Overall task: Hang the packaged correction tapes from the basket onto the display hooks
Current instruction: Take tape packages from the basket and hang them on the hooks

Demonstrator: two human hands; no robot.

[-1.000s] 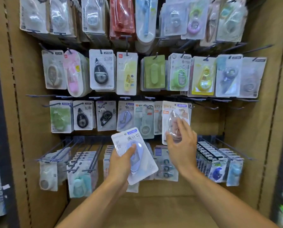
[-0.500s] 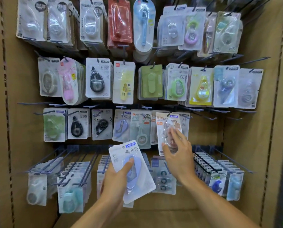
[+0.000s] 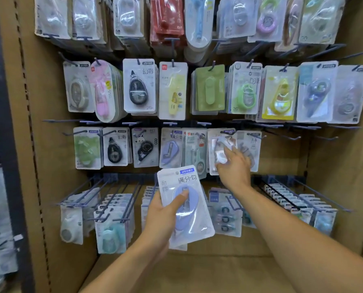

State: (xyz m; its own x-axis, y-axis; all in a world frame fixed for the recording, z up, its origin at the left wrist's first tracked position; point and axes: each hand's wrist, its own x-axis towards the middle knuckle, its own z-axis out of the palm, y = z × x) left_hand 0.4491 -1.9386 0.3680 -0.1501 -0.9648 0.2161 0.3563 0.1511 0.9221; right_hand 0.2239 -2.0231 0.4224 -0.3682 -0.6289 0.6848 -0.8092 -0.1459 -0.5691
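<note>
Two hands at work before a cardboard display wall (image 3: 49,166) hung with rows of packaged correction tapes. Left hand (image 3: 162,218) gripping a white packet with a lilac tape (image 3: 186,208), thumb pressed across the blister, fingers behind the card, packet tilted and held in front of the lowest row, apart from any hook. Right hand (image 3: 233,163) raised to the third row, fingers curled onto the clear blister of a peach-trimmed packet (image 3: 220,153), that packet hanging with its top at a hook (image 3: 229,133); hard to tell whether fully seated on it. Just left of it, a pale green packet (image 3: 194,151) and a hanging lilac packet (image 3: 171,148) of the same kind as the one in the left hand. Further left in the same row, a rabbit-print packet (image 3: 144,146), a black tape packet (image 3: 115,148) and a green one (image 3: 87,148). Above, a fuller row with pink, black, yellow and green tapes. Below, long dark prongs (image 3: 113,197) sticking forward, packets stacked along them. No basket in view.
</note>
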